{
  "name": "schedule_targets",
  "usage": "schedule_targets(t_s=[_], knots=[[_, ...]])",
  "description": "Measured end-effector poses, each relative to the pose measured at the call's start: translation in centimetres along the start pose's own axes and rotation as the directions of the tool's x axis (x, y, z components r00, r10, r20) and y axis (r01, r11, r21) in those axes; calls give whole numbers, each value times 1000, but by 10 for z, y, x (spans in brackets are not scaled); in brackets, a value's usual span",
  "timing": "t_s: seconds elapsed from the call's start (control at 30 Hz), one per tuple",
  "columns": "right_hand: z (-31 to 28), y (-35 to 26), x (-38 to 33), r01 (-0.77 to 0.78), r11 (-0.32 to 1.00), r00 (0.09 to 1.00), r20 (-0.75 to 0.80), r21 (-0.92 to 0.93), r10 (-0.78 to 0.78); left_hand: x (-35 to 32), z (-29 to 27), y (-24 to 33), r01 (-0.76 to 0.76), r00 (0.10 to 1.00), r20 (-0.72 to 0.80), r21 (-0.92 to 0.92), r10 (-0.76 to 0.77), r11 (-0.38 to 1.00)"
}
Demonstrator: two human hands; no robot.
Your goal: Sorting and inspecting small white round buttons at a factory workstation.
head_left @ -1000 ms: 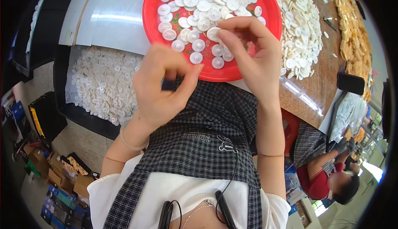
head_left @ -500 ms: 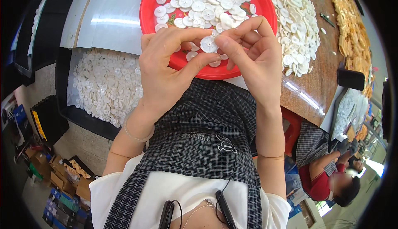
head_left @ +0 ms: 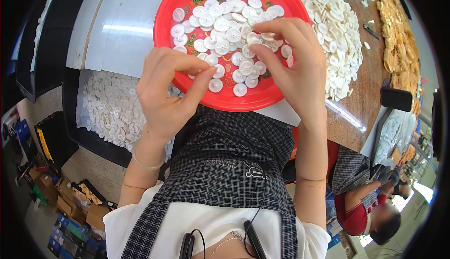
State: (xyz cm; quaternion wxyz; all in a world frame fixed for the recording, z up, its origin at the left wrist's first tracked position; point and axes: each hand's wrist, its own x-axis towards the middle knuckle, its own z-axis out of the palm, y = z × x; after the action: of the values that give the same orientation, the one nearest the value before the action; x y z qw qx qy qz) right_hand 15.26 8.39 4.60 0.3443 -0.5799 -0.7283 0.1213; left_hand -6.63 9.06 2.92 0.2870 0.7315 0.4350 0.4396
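A red round tray (head_left: 164,29) with a leafy print holds many small white plastic gears (head_left: 221,25). Over its lower left rim is my left hand (head_left: 166,88), thumb and forefinger brought together right beside a gear. Whether anything is pinched between those fingertips is hidden. My right hand (head_left: 300,67) reaches over the right part of the tray. Its thumb and forefinger are apart, with gears of the pile just beyond and between the fingertips.
A black bin (head_left: 105,149) of small white parts sits left, below the pale tabletop (head_left: 126,39). Right of the tray lies a big heap of white gears (head_left: 335,29) on a brown table (head_left: 370,62), with amber parts (head_left: 398,34) beyond. A co-worker (head_left: 356,212) sits at lower right.
My hands were together over the tray holding one white gear; now they are apart, and that gear is no longer seen between them. The left moved down-left. The tray sits slightly lower in view.
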Motion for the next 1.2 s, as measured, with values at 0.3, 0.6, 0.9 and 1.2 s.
schedule_targets(t_s=[0.3, 0.6, 0.9, 1.2], knots=[[20, 3, 14, 204, 973, 978, 75, -110, -196, 26, 5, -5, -24, 998, 56, 45, 22, 999], [2, -9, 7, 59, 964, 998, -39, 258, -51, 25, 19, 7, 318, 947, 227, -558, -227, 767], [-2, -14, 5, 115, 966, 993, -54, 231, -105, 28, 17, 6, 565, 823, 517, -699, -237, 438], [-8, 15, 28, -26, 999, 995, -99, 36, 30, 38, 9, -21, 409, 867, 411, -910, -282, -71]])
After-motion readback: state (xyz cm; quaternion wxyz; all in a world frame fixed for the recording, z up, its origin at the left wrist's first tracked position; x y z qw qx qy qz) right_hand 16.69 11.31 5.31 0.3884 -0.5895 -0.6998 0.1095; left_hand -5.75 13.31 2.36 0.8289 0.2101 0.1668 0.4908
